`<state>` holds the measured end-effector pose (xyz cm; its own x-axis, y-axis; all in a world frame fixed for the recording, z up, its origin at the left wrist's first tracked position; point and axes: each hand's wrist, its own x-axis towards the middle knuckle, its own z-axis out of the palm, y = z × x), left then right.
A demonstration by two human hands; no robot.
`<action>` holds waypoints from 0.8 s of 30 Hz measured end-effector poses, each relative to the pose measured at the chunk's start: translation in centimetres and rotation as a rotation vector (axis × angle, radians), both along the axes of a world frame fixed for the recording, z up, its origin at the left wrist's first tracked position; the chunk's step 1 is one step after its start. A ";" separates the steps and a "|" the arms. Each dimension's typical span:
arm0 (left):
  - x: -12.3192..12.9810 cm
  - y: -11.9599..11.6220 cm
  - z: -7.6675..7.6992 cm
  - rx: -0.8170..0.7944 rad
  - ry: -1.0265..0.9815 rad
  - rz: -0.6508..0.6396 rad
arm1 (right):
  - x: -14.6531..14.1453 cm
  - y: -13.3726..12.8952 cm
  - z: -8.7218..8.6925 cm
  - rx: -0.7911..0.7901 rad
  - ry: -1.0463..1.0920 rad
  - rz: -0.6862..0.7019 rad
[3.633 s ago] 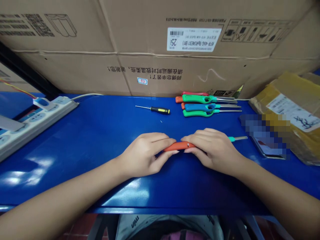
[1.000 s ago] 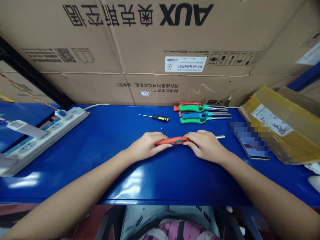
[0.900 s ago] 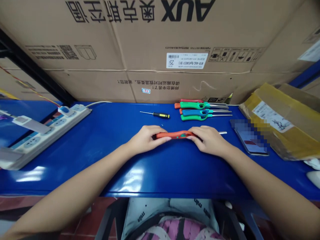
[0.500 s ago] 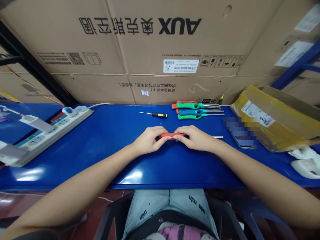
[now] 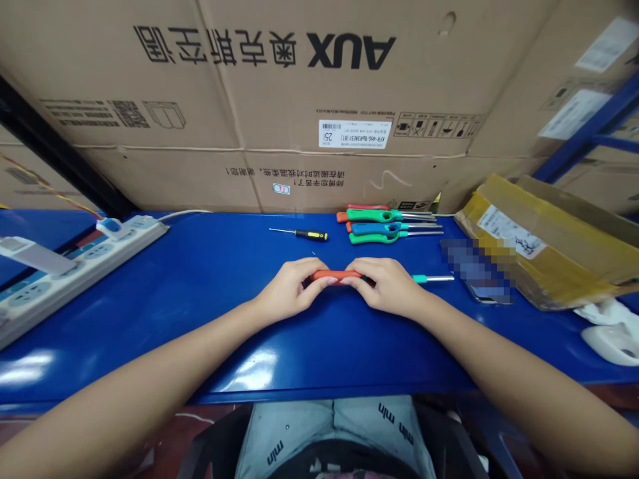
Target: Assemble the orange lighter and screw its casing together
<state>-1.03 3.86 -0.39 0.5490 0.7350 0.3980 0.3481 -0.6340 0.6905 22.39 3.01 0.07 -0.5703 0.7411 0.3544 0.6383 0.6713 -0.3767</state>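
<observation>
Left hand (image 5: 285,291) and right hand (image 5: 389,286) both grip the orange lighter (image 5: 335,274) between them, its metal tube (image 5: 440,278) jutting past the right hand. Farther right lies a taped cardboard box (image 5: 544,249), contents hidden; beyond both hands stands a large carton (image 5: 279,110).

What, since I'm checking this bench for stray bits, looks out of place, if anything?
The large carton behind the table looks upside down: its lettering is inverted. A tiny pale sliver lies loose between screwdriver and left hand, perhaps debris.

1 head-worn view, forward and down at the near hands (image 5: 285,287) and blue table (image 5: 200,266)
</observation>
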 end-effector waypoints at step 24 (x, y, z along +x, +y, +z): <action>-0.6 0.7 0.4 -0.238 0.191 0.086 | 1.4 1.0 0.9 -0.176 -0.294 -0.058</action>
